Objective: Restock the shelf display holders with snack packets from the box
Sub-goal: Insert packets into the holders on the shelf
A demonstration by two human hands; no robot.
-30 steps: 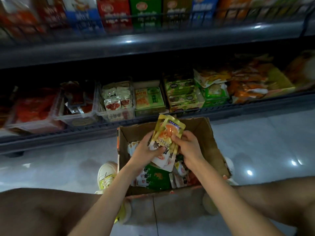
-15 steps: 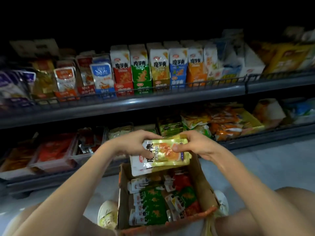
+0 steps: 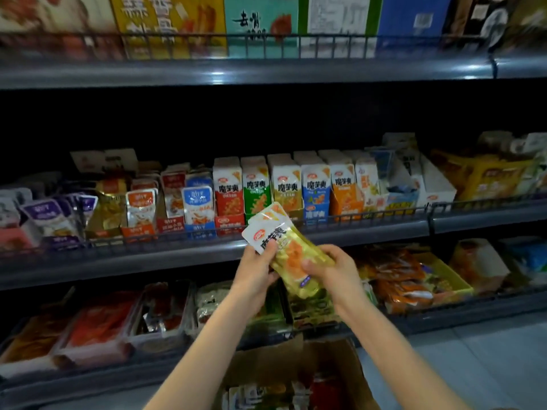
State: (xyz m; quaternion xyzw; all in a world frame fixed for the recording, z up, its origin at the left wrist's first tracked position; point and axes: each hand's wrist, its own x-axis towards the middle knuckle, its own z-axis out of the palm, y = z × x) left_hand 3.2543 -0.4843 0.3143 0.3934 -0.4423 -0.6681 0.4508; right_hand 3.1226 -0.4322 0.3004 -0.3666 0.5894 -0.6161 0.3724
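Transfer step: packets held at shelf height, not yet slotted.
Middle shelf (image 3: 207, 255) carries the upright display holders (image 3: 285, 184); the box (image 3: 340, 368) sits below. Yellow snack packets (image 3: 293, 255) are stacked in front of the rail, with left hand (image 3: 254, 270) and right hand (image 3: 334, 270) grips both pinching them. Next, probably: turn the stack upright and feed it into the matching yellow holder.

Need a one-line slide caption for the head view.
Left hand and right hand hold yellow snack packets before the carton display holders, cardboard box below.
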